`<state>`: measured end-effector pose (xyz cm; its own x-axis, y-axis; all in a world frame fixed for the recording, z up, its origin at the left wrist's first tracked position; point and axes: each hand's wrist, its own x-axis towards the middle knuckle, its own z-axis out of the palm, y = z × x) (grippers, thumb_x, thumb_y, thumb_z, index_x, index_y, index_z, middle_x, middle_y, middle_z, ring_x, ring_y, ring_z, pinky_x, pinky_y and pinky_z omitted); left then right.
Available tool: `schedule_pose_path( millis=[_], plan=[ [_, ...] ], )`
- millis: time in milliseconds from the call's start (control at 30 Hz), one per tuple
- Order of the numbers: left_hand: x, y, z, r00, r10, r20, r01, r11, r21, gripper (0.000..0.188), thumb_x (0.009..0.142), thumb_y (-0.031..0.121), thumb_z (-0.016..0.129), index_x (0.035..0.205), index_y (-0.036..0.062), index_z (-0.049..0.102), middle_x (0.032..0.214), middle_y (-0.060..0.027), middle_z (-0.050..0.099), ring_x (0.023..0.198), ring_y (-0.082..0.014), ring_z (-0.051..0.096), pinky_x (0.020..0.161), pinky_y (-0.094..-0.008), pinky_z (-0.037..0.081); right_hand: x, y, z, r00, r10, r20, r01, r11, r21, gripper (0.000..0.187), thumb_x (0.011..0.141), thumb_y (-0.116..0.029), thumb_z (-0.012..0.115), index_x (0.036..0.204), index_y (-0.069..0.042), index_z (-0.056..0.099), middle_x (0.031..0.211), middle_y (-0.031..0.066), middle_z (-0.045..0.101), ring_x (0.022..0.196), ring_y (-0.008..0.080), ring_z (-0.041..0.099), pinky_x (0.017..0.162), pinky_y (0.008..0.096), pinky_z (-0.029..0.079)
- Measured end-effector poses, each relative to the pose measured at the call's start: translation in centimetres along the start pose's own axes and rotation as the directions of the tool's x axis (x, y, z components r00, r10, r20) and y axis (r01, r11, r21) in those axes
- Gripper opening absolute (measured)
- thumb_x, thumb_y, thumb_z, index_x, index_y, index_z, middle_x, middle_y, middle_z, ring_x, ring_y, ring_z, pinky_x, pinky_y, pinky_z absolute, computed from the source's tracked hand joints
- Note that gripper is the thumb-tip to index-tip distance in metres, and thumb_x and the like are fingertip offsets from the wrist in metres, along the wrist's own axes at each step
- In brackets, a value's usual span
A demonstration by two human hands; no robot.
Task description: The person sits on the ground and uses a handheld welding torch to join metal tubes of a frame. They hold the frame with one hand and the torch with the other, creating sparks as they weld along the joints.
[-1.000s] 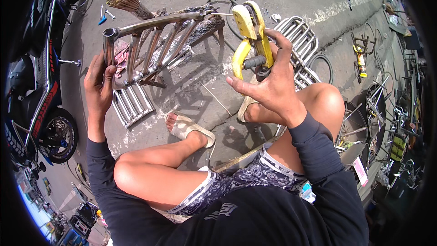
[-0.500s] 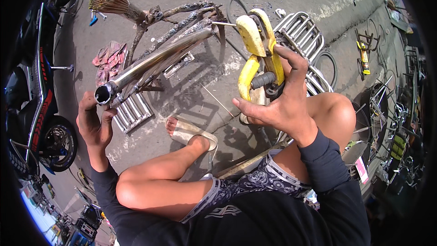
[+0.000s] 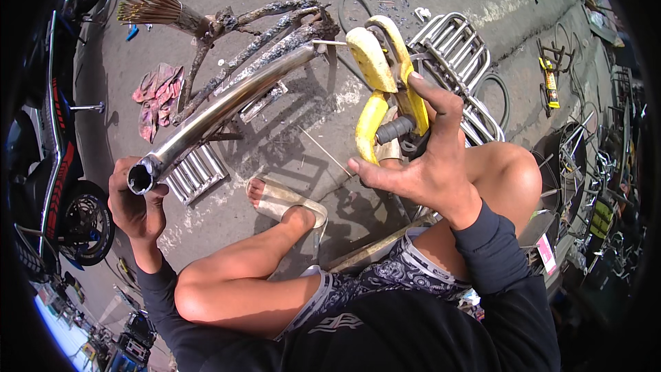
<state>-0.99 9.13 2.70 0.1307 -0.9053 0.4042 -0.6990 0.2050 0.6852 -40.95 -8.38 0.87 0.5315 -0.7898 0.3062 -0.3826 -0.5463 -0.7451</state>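
My left hand [image 3: 133, 210] grips the near open end of a shiny metal tube [image 3: 227, 105], its fingers curled around that end. The tube slants up and away, its far end by a rough, slag-crusted metal stand [image 3: 264, 31]. In my right hand [image 3: 441, 158] is a yellow welding electrode holder [image 3: 372, 59], worn and with a dark ribbed coil spring between its handles. A thin welding rod [image 3: 332, 43] sticks out leftward from the holder's jaws, its tip at or very near the tube's far end; contact cannot be made out.
A bundle of thin rods [image 3: 158, 10] stands in the stand's upper left holder. Barred metal racks [image 3: 451, 52] lie behind my right hand, near a dark cable [image 3: 342, 0]. A pinkish cloth [image 3: 160, 93] lies left. Motorcycles [image 3: 58, 158] line the left edge; metal parts clutter the right.
The tube's near end has swung down and slightly left with my left hand. My right hand and the electrode holder have shifted a little left and down.
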Motion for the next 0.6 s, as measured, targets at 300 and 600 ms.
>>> schedule_pose_path(
  millis=[300, 600],
  plan=[
    [-0.05, -0.16, -0.08, 1.0, -0.009, 0.005, 0.009, 1.0, -0.026, 0.033, 0.095, 0.015, 0.081, 0.11, -0.0028, 0.059, 0.102, -0.0155, 0.067, 0.087, -0.0212, 0.058, 0.081, -0.0325, 0.046, 0.47, 0.04, 0.12, 1.0, -0.02, 0.024, 0.02, 1.0, -0.016, 0.108, 0.066, -0.024, 0.101, 0.147, -0.004, 0.034, 0.129, 0.0244, 0.066, 0.114, 0.0307, 0.072, 0.098, 0.0398, 0.059],
    [0.02, -0.2, -0.22, 1.0, -0.002, 0.016, 0.003, 1.0, -0.028, 0.031, 0.095, 0.013, 0.081, 0.109, -0.0028, 0.058, 0.101, -0.0152, 0.066, 0.087, -0.0214, 0.057, 0.083, -0.033, 0.045, 0.41, 0.17, 0.42, 0.999, 0.016, 0.035, -0.017, 0.999, 0.042, 0.108, 0.066, -0.02, 0.101, 0.147, -0.004, 0.032, 0.129, 0.0251, 0.065, 0.113, 0.0302, 0.072, 0.097, 0.0391, 0.059]
  ],
)
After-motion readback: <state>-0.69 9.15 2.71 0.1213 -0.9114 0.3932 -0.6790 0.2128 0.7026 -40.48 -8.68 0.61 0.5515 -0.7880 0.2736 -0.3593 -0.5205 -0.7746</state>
